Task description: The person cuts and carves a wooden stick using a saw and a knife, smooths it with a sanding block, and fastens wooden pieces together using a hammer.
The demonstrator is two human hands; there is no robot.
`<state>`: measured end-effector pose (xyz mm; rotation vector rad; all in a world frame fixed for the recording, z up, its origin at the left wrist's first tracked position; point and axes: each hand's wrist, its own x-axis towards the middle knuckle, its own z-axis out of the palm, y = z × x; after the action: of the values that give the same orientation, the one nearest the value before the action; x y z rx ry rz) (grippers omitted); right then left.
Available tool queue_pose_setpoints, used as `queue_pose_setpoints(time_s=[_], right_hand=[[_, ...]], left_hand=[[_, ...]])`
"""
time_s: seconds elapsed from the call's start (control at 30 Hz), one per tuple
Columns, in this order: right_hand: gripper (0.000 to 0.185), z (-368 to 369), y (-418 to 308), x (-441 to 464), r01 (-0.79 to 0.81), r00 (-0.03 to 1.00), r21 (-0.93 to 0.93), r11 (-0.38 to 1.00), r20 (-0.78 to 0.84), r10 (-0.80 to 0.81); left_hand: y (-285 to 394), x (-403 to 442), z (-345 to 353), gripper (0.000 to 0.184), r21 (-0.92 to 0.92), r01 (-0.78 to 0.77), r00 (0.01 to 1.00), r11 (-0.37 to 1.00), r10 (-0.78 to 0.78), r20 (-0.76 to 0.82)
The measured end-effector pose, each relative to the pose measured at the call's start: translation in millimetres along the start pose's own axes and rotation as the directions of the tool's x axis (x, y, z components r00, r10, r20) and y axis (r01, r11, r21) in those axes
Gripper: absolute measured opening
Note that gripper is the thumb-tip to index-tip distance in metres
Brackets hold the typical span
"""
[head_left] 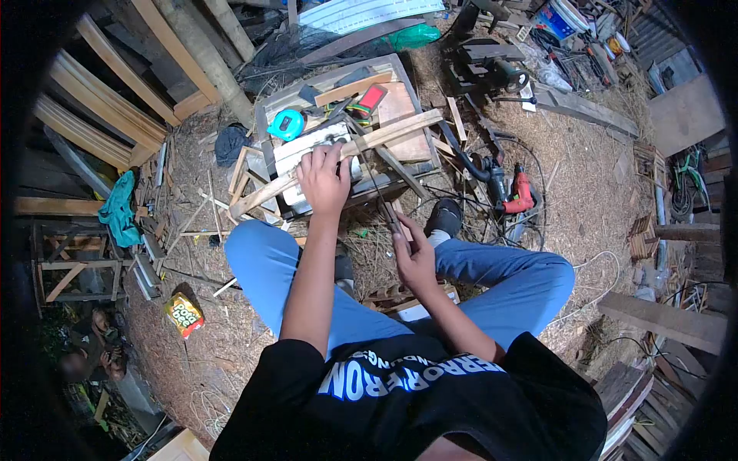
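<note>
Holding wood strip [400,131] beneath half-curled left hand [323,180]. Gripping slim tool [391,215] in closed right hand [415,260], angled forward to strip just right of left hand. Noting tape measure [286,124] beyond left hand, red power tool [521,192] right of right hand.

The strip [400,131] across the surface [410,96] is pale, matt, bare wood. The blade [375,181] looks like thin, dark metal. Near the surface's left edge, the tape measure [286,124] is smooth teal plastic. The trousers [503,280] are matt cloth, the packet [184,313] glossy, the ground [254,323] rough with shavings.
</note>
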<state>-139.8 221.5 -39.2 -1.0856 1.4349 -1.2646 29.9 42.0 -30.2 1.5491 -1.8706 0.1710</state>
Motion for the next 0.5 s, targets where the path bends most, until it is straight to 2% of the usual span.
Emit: queue_pose_setpoints(time_s=[0.13,0.27,0.33,0.43,0.5], right_hand=[[0.041,-5.9,-7.8,-3.5,-0.056,0.998,0.019,0.998,0.010,0.056],[0.043,-10.0,18.1,-4.6,0.177,0.984,-0.063,0.982,-0.020,-0.179],[0.042,-0.9,5.0,-3.2,0.205,0.975,-0.147,0.968,-0.056,-0.215],[0.041,18.3,-27.6,26.0,0.015,0.999,0.039,0.999,-0.040,-0.013],[0.040,20.3,-25.3,28.0,0.078,0.995,-0.029,0.996,-0.057,-0.080]], left_hand=[[-2.2,-1.7,5.3,0.034,0.033,-0.016,1.000,0.999,0.017,-0.022],[1.9,-4.9,-0.9,0.035,-0.015,-0.088,0.996,0.996,0.088,-0.005],[0.5,-3.0,2.2,0.035,0.000,-0.078,0.997,0.997,0.078,-0.018],[-1.0,-2.2,4.6,0.034,0.004,-0.058,0.998,0.998,0.058,-0.017],[0.5,-5.9,7.1,0.034,-0.006,-0.053,0.998,0.999,0.053,-0.022]])
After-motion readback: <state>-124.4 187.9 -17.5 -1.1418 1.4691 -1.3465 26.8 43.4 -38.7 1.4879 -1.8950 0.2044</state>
